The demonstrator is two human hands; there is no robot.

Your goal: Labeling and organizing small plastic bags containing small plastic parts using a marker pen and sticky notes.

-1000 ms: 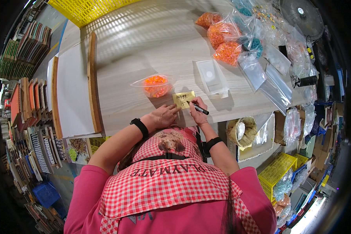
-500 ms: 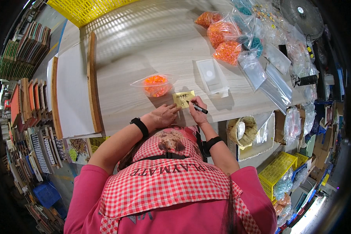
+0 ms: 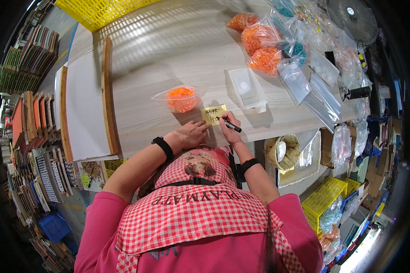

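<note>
A small yellow sticky note (image 3: 208, 119) with dark handwriting lies near the front edge of the table (image 3: 159, 129). My right hand (image 3: 229, 128) grips a black marker pen (image 3: 233, 125), its tip at the writing on the note. Beside the note's lower left corner, my left hand (image 3: 193, 134) rests flat, its stretched fingertips touching the paper. Just beyond that hand sits a clear plastic bag of bright orange pieces (image 3: 181, 99). To the right of the note lies a translucent white tray or lid (image 3: 247, 89) with a pale round spot.
Bags of orange pieces (image 3: 265, 60) and teal pieces (image 3: 297, 51) stand at the far right, near flat clear bags (image 3: 324, 102) and a fan (image 3: 352, 20). Wooden strips (image 3: 108, 91) edge a white board at left. A yellow crate (image 3: 93, 13) is at the back.
Another dark mark has appeared at the right end of the note's lower line of writing. My right hand and the marker have barely shifted; my left hand stays in place.
</note>
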